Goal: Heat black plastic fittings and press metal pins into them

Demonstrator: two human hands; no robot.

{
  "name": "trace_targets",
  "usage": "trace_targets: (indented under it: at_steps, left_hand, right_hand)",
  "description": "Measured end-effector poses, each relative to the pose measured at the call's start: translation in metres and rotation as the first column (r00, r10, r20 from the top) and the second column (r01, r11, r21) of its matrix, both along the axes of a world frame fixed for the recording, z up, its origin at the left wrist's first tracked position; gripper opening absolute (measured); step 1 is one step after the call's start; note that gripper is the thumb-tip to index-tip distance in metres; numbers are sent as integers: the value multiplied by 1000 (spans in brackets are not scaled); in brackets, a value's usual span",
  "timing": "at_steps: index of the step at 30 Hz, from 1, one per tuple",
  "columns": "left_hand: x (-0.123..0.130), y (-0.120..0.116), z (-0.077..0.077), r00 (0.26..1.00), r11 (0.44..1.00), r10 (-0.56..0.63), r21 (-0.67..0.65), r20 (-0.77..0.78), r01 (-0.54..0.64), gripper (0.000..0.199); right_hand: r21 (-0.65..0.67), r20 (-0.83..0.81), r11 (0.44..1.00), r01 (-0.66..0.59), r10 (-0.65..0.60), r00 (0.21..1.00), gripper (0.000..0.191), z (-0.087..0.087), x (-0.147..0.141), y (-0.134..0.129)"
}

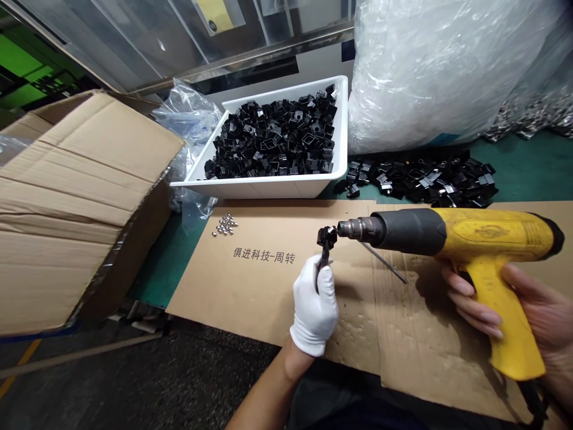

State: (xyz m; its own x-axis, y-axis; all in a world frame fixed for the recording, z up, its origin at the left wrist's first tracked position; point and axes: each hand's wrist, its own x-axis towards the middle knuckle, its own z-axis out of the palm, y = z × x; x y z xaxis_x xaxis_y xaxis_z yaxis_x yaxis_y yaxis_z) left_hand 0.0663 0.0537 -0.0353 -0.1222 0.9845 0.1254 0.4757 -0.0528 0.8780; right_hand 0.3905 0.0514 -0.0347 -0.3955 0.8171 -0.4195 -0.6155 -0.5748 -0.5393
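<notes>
My left hand point(315, 304), in a white glove, is closed around the lower end of a small black part point(326, 237) and holds it upright above the cardboard sheet point(264, 292). Bare fingers of my right hand point(474, 301) wrap round the handle of a yellow heat gun point(492, 236). The gun lies level, its metal nozzle pointing left, very close to the black part. Beneath the nozzle a thin metal rod point(387, 264) rests on the cardboard. Small silvery pieces point(225, 224) lie grouped at the sheet's upper left.
Behind the cardboard stands a white bin point(341, 128) full of black parts. More black parts point(430, 179) are heaped on the green table point(528, 164). A large plastic-wrapped bundle point(430, 71) stands at the back right. An open cardboard box point(85, 197) leans at the left.
</notes>
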Motion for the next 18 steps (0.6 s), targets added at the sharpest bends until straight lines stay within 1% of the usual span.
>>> trace_targets:
  at_steps: [4,10,18]
  left_hand:
    - [3,-3,-3,1000,999,21,24,-23,-21,38]
    - [5,-4,-7,997,998,18,56,-69,-14,38]
    - [5,-4,-9,998,998,24,60,-59,-21,38]
  right_hand:
    - [19,-23,1000,-1,2,1000,42,1,-1,0]
    - [25,-54,999,-31,32,998,40,0,-2,0]
    - [32,-70,999,-29,32,997,42,-2,-1,-2]
